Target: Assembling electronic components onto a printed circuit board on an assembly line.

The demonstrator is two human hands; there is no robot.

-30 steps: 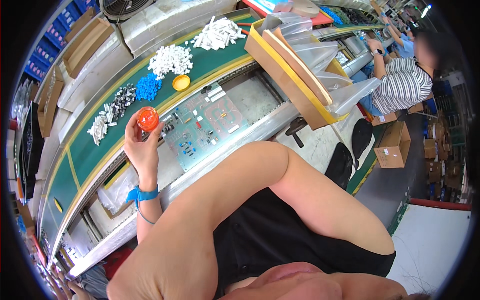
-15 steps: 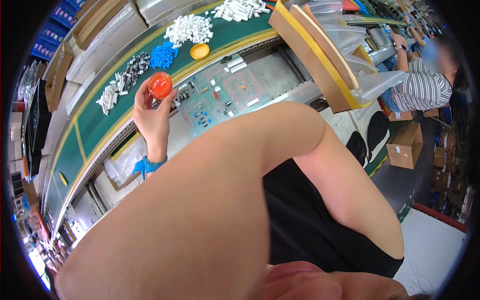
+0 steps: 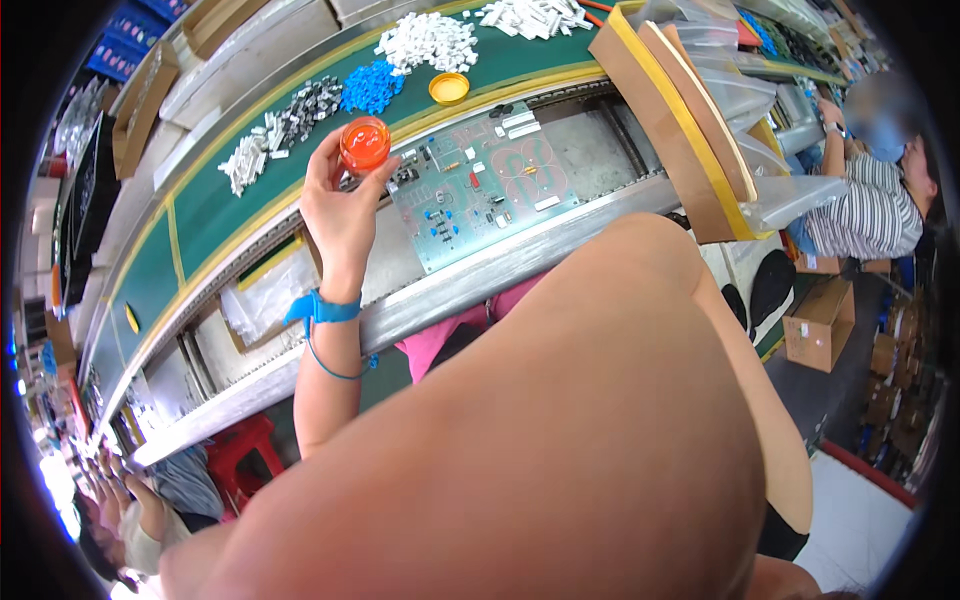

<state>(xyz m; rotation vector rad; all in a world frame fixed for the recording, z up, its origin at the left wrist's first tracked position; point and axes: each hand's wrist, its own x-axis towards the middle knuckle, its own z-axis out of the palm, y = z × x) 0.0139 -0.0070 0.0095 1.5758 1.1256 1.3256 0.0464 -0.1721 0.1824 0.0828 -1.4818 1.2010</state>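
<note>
My left hand (image 3: 342, 205), a blue strap (image 3: 325, 308) around its wrist, is closed around a small round jar (image 3: 365, 146) that looks orange-red inside. The thumb lies on its right side and the fingers on its left. The jar is held above the near edge of the green belt, beside the upper left corner of a circuit board (image 3: 515, 215) carrying several small components. A round yellow lid or shallow dish (image 3: 449, 89) lies on the belt to the right of the jar. My right arm (image 3: 560, 400) is bent across the foreground, its hand outside the picture.
On the green belt (image 3: 150, 285) lie piles of white pieces (image 3: 428, 43), blue parts (image 3: 371, 88) and black-grey parts (image 3: 311, 108). A cardboard box (image 3: 680, 130) with plastic bags stands at the right. A metal rail (image 3: 440, 285) runs along the near side. Beyond, a person in stripes (image 3: 865, 215) sits.
The whole view has shifted, so the belt and board sit farther right. My right arm now covers more of the lower right, and more of my left forearm shows. The jar stays in my left hand.
</note>
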